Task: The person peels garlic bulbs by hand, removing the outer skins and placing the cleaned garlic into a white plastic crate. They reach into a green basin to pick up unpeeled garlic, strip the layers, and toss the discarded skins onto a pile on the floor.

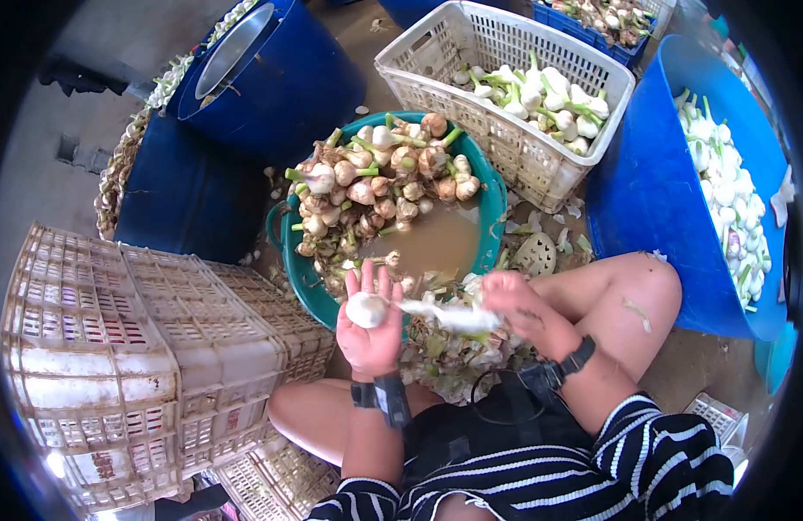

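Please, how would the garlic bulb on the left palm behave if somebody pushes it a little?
The garlic bulb would probably roll, as its body looks round and the left hand lies open under it. It may be slightly slippery, since its pale surface looks smooth. It is likely light, being narrower than the palm.

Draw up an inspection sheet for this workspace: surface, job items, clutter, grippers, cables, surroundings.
Surface: brown floor, littered with scraps in places.
Job's things: one garlic bulb; a blurred white strip; a green basin holding brownish bulbs and murky water.
Clutter: peelings heaped before the person.
Grippers: bare hands; left hand open, palm up, under the bulb; right hand curled at the strip's far end, grip too blurred to confirm.
Cables: thin black cable looped near the right wrist strap.
Surroundings: white crate and blue bin, both holding pale bulbs; more crates at picture left.
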The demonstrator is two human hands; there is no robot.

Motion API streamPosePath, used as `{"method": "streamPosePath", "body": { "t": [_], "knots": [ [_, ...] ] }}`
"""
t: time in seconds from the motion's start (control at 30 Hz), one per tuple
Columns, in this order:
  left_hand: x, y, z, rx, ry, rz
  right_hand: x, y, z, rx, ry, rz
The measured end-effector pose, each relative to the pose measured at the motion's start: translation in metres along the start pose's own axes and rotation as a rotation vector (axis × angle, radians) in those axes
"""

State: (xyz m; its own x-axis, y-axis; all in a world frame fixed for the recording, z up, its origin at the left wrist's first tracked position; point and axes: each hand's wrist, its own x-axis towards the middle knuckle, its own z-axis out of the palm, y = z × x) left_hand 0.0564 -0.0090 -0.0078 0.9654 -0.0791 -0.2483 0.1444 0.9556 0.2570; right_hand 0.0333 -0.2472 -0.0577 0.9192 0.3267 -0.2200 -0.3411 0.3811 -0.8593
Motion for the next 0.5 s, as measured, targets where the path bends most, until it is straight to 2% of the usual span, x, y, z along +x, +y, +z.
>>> {"method": "streamPosePath", "body": {
  "t": [0.03, 0.07, 0.13, 0.17, 0.23, 0.3, 0.37, 0.4, 0.47, 0.5],
  "knots": [
    [0.006, 0.008, -0.013, -0.031, 0.055, 0.010, -0.004, 0.006, 0.000, -0.174, -0.067, 0.105],
    [0.007, 0.017, -0.022, -0.031, 0.059, 0.016, -0.009, -0.010, 0.007, -0.174, -0.072, 0.109],
    [0.004, 0.029, -0.035, -0.106, 0.192, -0.016, -0.023, -0.056, 0.030, -1.127, -0.446, 0.141],
    [0.003, 0.028, -0.034, -0.102, 0.196, -0.019, -0.018, -0.053, 0.036, -1.121, -0.444, 0.145],
    [0.000, 0.018, -0.030, 0.022, 0.133, -0.091, -0.006, -0.043, 0.049, -1.219, -0.160, -0.025],
    [-0.004, -0.006, -0.014, 0.056, 0.071, -0.138, 0.027, -0.030, 0.063, -0.742, -0.132, -0.092],
    [-0.005, -0.027, -0.005, 0.106, 0.076, -0.153, 0.046, -0.014, 0.084, -0.837, -0.078, -0.398],
    [-0.006, -0.032, -0.014, 0.140, 0.071, -0.120, 0.053, -0.003, 0.088, -0.835, -0.074, -0.401],
    [-0.006, -0.030, -0.013, 0.142, 0.055, -0.107, 0.061, 0.003, 0.096, 0.109, -0.243, 0.013],
    [-0.006, -0.027, -0.013, 0.145, 0.040, -0.099, 0.055, 0.003, 0.088, 0.115, -0.247, 0.012]
  ]
}}
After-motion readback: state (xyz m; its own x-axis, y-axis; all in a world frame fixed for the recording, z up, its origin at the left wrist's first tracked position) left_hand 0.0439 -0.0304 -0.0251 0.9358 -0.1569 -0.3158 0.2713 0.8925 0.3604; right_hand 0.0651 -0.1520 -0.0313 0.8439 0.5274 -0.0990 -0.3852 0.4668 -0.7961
